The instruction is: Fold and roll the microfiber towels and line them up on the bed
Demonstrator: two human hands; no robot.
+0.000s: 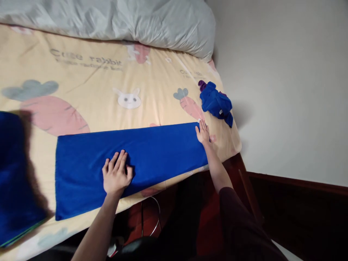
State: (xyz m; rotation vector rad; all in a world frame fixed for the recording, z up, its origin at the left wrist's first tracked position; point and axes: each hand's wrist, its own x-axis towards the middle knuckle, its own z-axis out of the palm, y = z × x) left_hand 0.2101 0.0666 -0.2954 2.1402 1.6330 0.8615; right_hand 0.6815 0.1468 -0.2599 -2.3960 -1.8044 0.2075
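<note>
Your spread blue cloth (160, 156) is the reference: it lies flat on the patterned bedsheet (100, 87), long side running left-right, with a strip of sheet visible along its near edge. Can't tell how many layers it has. Surface mostly smooth, faint creases around your left hand (117, 175).

Left hand: palm down on the cloth, left of its middle, fingers spread, thumb out to the right. Unclenched, pressing or resting; can't tell how hard.

Right hand: laid on the cloth's right end by the far corner, fingers extended and pointing away from you. Not clenched. Small white tag (199, 120) just at your fingertips; can't tell if you touch it.

Around the cloth:
- Off its left end, a gap away: dark blue fabric (13, 177) with a green edge, cut by the view.
- Beyond its far right corner, apart from it: crumpled blue-and-purple bundle (216, 101).
- Beyond its far edge: rabbit-head print (129, 99), carrot prints, then puffy grey bedding (163, 21) well apart.
- Right of it, past the bed: pale wall (293, 83).
</note>
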